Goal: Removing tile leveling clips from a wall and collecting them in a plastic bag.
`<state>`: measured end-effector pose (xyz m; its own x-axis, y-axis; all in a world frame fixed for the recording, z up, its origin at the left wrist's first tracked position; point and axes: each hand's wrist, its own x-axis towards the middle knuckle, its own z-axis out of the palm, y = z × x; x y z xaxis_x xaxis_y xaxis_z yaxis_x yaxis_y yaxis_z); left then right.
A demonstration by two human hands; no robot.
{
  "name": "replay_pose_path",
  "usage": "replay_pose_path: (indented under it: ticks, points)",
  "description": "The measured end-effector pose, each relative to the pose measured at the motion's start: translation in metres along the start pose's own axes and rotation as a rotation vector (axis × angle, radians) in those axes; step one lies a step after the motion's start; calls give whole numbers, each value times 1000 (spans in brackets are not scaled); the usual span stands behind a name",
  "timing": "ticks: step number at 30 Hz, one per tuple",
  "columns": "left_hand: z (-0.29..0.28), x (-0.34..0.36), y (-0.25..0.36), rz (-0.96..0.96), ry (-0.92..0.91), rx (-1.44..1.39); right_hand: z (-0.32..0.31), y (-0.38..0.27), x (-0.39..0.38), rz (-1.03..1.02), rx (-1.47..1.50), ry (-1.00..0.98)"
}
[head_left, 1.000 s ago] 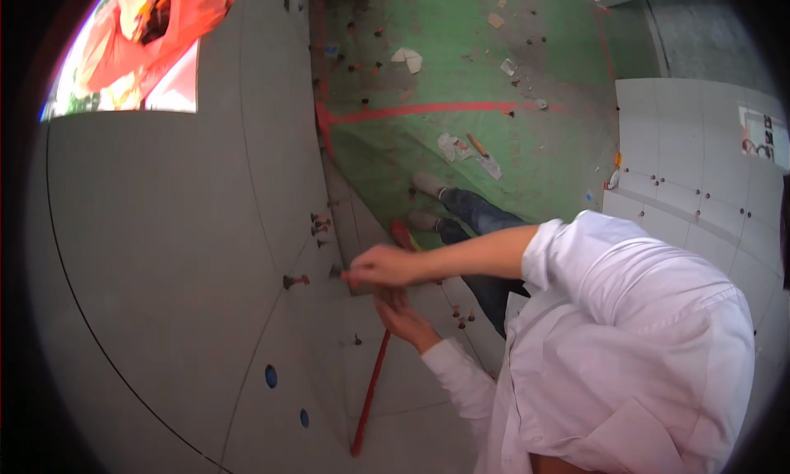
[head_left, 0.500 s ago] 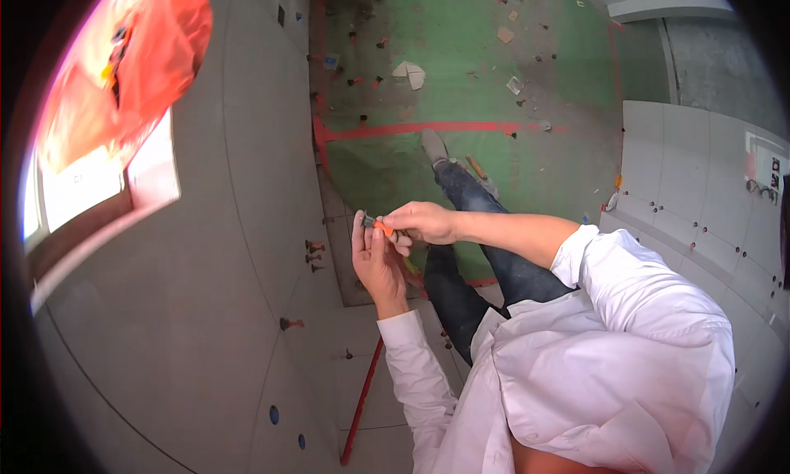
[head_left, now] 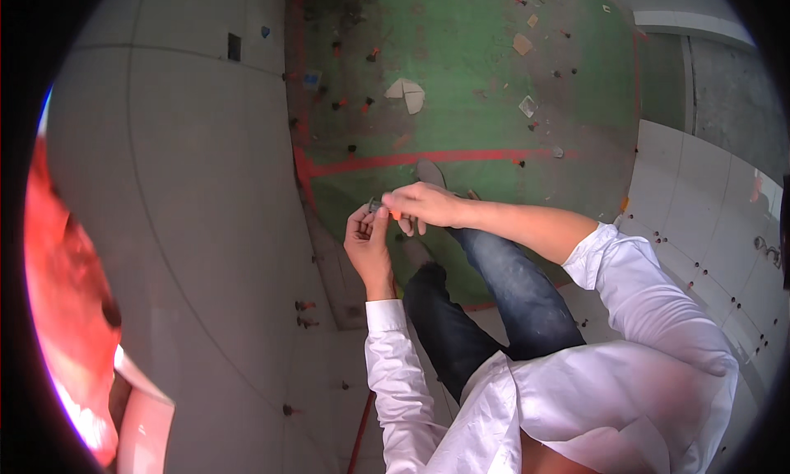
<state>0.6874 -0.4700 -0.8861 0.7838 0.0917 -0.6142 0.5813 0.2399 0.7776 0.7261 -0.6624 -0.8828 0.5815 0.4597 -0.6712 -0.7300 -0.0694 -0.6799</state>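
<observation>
"What's biggest here?"
"The grey tiled wall (head_left: 206,186) on the left, then the green floor (head_left: 477,71)"

"And the hands?"
"Close together over the floor, right hand (head_left: 424,204) and left hand (head_left: 368,239), each bent into a pinch"

"How far along?"
"Several reddish pegs (head_left: 304,306) stick out from the wall, so part looks done; how much is left I can't tell"

"What's pinched?"
"One small orange-and-dark piece (head_left: 395,215), between both hands and apart from the wall"

"Which way does it lie?"
"Long axis roughly sideways, orange end toward the right hand, dark end pointing left and slightly up, partly hidden"
</observation>
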Motion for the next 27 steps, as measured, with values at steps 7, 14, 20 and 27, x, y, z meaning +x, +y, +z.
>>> replay_pose_path:
  ticks: [7, 14, 20, 27]
  points:
    - [-2, 144, -121, -5, -346, 139, -103, 64, 69, -54, -202, 76]
    - [-169, 415, -229, 190, 87, 818, -73, 62, 47, -378, -559, 282]
    - [-86, 541, -294, 349, 372, 1192, -125, 102, 32, -417, -1193, 247]
    - [-139, 546, -270, 709, 433, 1252, -121, 99, 15, -508, -1046, 514]
